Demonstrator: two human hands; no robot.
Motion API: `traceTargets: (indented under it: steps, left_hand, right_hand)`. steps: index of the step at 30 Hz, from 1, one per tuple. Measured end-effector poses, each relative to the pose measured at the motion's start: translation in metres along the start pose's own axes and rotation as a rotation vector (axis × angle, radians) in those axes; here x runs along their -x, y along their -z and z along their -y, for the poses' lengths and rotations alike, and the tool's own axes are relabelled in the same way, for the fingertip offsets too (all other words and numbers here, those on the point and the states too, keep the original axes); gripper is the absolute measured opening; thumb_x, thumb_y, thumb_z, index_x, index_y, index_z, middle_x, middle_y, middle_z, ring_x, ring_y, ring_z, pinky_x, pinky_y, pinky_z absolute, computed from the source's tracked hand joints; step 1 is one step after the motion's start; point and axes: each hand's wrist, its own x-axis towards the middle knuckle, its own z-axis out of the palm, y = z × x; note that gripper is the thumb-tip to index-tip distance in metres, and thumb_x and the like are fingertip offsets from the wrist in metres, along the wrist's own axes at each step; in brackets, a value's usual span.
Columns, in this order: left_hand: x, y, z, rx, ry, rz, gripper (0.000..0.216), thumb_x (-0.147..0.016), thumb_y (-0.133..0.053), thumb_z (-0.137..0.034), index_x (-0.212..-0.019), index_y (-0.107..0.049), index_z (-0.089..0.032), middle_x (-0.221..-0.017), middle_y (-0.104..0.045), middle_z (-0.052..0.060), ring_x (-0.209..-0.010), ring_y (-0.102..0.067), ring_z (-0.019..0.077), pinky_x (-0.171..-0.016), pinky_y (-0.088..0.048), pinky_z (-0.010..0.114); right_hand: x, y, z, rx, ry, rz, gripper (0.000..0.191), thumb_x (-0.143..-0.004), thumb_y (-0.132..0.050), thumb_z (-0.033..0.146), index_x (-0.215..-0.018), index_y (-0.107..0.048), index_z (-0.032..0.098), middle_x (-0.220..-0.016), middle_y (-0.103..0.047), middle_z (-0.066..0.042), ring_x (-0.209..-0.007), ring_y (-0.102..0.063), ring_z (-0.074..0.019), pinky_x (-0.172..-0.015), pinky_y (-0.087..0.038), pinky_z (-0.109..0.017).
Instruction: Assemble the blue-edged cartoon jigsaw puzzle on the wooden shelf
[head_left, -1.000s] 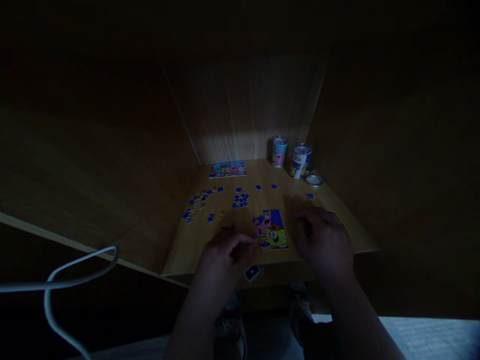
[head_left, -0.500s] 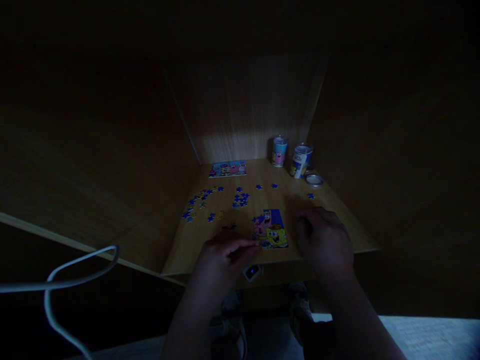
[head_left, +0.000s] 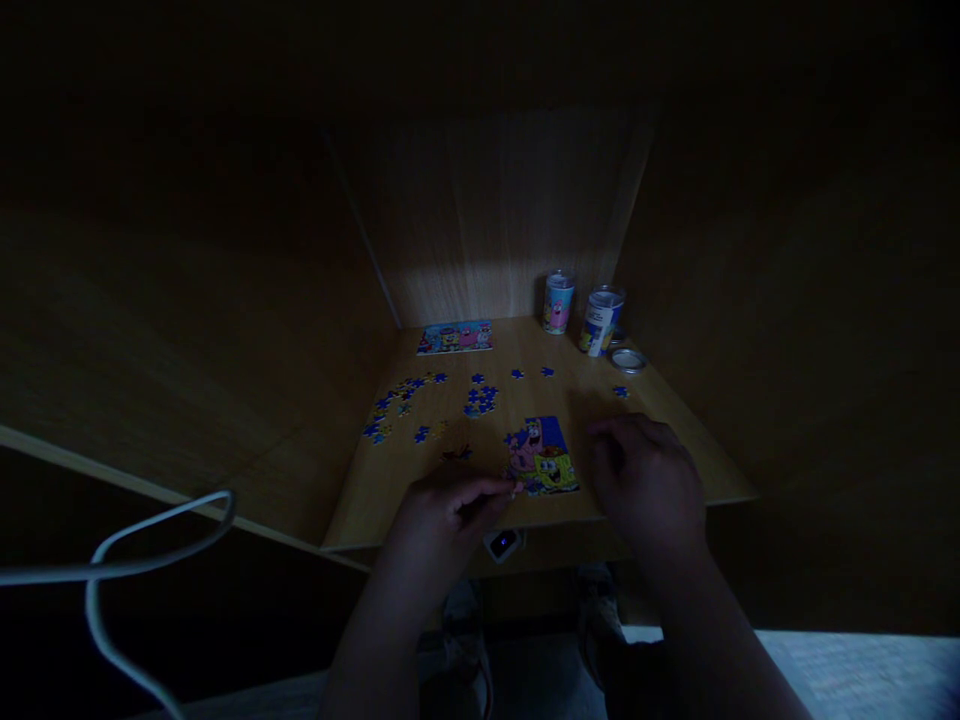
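A partly assembled cartoon jigsaw puzzle (head_left: pixel 551 460), with a yellow and a pink character on blue, lies near the board's front edge. At its lower left corner, my left hand (head_left: pixel 457 510) pinches a small pinkish puzzle piece (head_left: pixel 517 489) between thumb and fingertips. The piece touches or nearly touches the puzzle's edge; the dim light hides which. My right hand (head_left: pixel 652 480) rests just right of the puzzle, fingers loosely curled in, with nothing visible in them. Loose puzzle pieces (head_left: pixel 481 400) lie beyond and to the left, a few dark ones (head_left: pixel 457 454) close to my left hand.
A picture card (head_left: pixel 455 337) lies at the back left. Two cartoon cans (head_left: pixel 557 303) stand at the back right, with a round lid (head_left: pixel 628 360) beside them. Wooden walls enclose the board. A white cable (head_left: pixel 150 520) loops at the left, and a small lit device (head_left: pixel 502 543) shows below the front edge.
My left hand has shifted slightly right, with the piece now closer against the puzzle's lower left corner. The puzzle has tilted a little. My right hand has hardly moved.
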Motion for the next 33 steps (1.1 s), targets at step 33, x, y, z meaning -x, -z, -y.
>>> traceTargets:
  steps: [33]
  left_hand:
    - [-0.005, -0.019, -0.011, -0.154, -0.029, -0.057, 0.02, -0.098, -0.076, -0.011, -0.102, -0.082, -0.03, -0.103, -0.086, 0.0, -0.097, -0.079, 0.0247, -0.096, -0.06, 0.047]
  right_hand:
    - [0.0, -0.002, -0.002, -0.001, -0.008, 0.012, 0.02, -0.1, -0.059, 0.023, -0.104, -0.079, 0.022, -0.108, -0.081, -0.01, -0.104, -0.071, -0.0307, -0.094, -0.052, -0.044]
